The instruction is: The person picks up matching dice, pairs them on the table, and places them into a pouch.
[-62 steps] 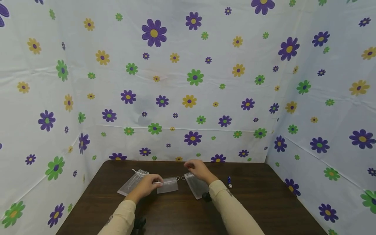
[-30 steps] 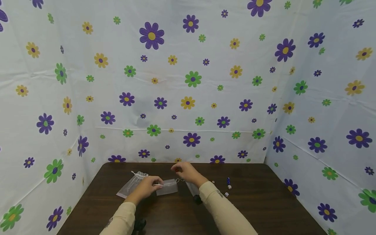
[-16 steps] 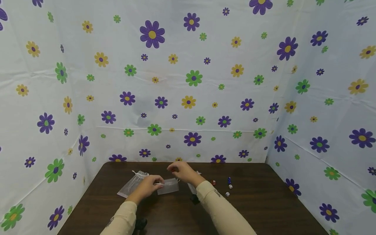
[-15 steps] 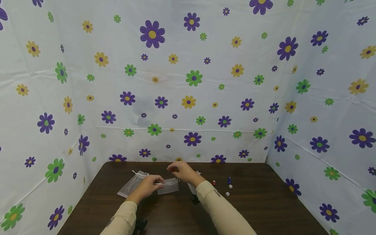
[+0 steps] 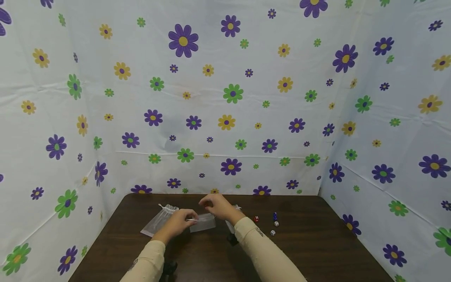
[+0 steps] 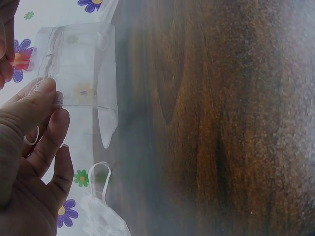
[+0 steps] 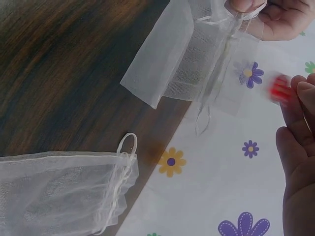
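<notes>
In the head view my left hand (image 5: 179, 223) pinches the gathered mouth of a small sheer white drawstring bag (image 5: 202, 222). The left wrist view shows thumb and forefinger on the edge of this bag (image 6: 74, 69), its cord loop hanging below them. My right hand (image 5: 219, 206) is just beyond the bag's open end. At its fingertips it holds a small red die (image 7: 281, 89), blurred in the right wrist view and close to the mouth, outside the bag. Whether anything lies inside the bag cannot be made out.
Another sheer bag (image 5: 158, 221) lies left of my left hand, and a third bag (image 7: 59, 191) lies partly under my right forearm. Right of that arm are red dice (image 5: 256, 219), blue dice (image 5: 275, 216) and a white die (image 5: 273, 232). A flowered cloth surrounds the dark table (image 5: 317, 250).
My right hand has moved left from above the third bag to the mouth of the held bag, uncovering the red dice and a white die. My left hand has kept its pinch, nearly still.
</notes>
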Action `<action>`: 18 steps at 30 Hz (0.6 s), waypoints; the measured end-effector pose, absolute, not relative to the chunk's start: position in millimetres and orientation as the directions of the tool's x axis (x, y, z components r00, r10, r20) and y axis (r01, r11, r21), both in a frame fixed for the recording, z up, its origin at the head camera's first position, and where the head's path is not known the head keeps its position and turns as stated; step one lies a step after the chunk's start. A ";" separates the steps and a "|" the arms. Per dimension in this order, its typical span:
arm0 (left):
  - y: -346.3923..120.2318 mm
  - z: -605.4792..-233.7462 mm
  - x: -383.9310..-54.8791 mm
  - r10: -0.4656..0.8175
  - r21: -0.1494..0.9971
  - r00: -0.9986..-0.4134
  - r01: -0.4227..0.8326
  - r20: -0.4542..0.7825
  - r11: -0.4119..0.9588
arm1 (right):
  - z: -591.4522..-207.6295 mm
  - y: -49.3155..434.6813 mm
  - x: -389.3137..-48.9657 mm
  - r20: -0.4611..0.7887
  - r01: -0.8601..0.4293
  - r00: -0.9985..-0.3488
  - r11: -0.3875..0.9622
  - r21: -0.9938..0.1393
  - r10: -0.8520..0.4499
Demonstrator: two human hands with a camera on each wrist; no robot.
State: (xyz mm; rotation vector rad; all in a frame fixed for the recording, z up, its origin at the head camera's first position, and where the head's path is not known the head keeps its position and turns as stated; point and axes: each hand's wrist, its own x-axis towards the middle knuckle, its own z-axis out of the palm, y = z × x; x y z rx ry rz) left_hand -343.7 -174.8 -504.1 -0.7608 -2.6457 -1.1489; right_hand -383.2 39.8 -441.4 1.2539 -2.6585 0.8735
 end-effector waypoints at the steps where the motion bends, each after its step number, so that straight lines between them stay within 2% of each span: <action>1: -174.5 -504.5 -343.9 0.392 0.635 -0.854 0.518 0.343 0.573 | -441.5 40.0 -382.9 0.299 -0.732 -0.661 0.504 -0.458 -0.688; 18: -175.8 -506.9 -343.9 0.384 0.638 -0.847 0.529 0.367 0.559 | -439.7 44.9 -380.8 0.295 -0.705 -0.697 0.550 -0.449 -0.653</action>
